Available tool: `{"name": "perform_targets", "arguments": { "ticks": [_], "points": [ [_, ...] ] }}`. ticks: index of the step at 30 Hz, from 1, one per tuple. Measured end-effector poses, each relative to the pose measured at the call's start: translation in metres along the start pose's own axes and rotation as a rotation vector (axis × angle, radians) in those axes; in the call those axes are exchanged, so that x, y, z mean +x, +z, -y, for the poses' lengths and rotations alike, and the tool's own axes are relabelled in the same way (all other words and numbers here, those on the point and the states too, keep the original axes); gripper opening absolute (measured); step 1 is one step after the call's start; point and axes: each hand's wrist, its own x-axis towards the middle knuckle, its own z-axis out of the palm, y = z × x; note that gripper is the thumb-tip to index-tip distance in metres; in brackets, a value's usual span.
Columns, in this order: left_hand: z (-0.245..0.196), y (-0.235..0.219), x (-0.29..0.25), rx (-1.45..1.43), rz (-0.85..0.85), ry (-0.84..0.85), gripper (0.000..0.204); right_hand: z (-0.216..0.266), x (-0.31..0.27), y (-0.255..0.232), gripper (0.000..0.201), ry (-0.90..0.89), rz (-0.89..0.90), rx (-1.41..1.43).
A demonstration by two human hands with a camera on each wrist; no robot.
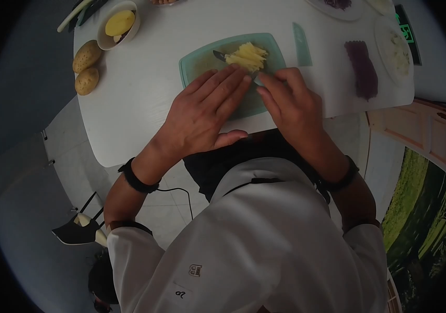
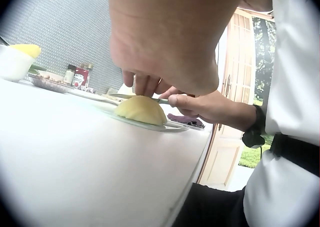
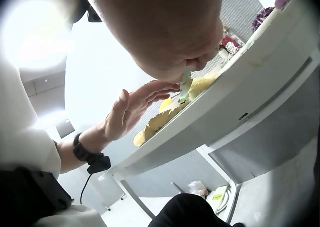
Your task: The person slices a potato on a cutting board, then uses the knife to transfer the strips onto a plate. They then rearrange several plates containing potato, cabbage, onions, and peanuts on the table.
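My left hand (image 1: 202, 109) lies over the green cutting board (image 1: 191, 64), fingers straight and side by side, thumb apart. In the left wrist view, its fingertips touch down by the knife (image 2: 127, 96) on top of a peeled yellow potato piece (image 2: 141, 110). The head view hides that piece beneath the hand. My right hand (image 1: 293, 99) grips the knife's handle from the right. The blade tip pokes out left of a pile of cut yellow potato (image 1: 248, 56) on the far part of the board.
Two unpeeled potatoes (image 1: 87, 56) and a bowl (image 1: 135, 32) holding a peeled potato are on the left. Right of the board lie a pale green blade-shaped piece (image 1: 301, 44) and a purple jagged-edged piece (image 1: 361, 70). A plate (image 1: 378, 39) with pale shreds stands farther right.
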Motion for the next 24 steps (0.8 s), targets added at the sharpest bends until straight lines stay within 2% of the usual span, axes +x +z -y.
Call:
{"name": "perform_targets", "arguments": {
  "ticks": [12,17,19,20,22,23,24],
  "points": [
    [0.009,0.009,0.004,-0.030,0.038,-0.008,0.093,0.002,-0.008,0.002,0.031,-0.063,0.036,-0.007],
    [0.008,0.004,0.006,-0.029,0.036,-0.007,0.094,0.010,-0.012,-0.001,0.033,-0.006,0.075,0.041],
    [0.004,-0.008,0.007,-0.038,-0.097,0.001,0.088,0.010,-0.012,-0.002,0.032,0.008,0.077,0.055],
    [0.003,-0.012,0.003,-0.038,-0.097,0.000,0.088,0.009,-0.012,-0.003,0.028,0.035,0.041,0.117],
    [0.005,-0.020,-0.008,-0.055,-0.306,-0.020,0.068,0.006,-0.011,-0.005,0.024,0.060,0.006,0.183],
    [0.005,-0.019,-0.015,-0.055,-0.307,-0.023,0.068,0.005,-0.009,-0.009,0.023,0.140,0.004,0.231],
    [0.006,-0.013,-0.023,-0.066,-0.348,-0.027,0.057,0.003,-0.009,-0.012,0.023,0.220,0.003,0.278]
  ]
}}
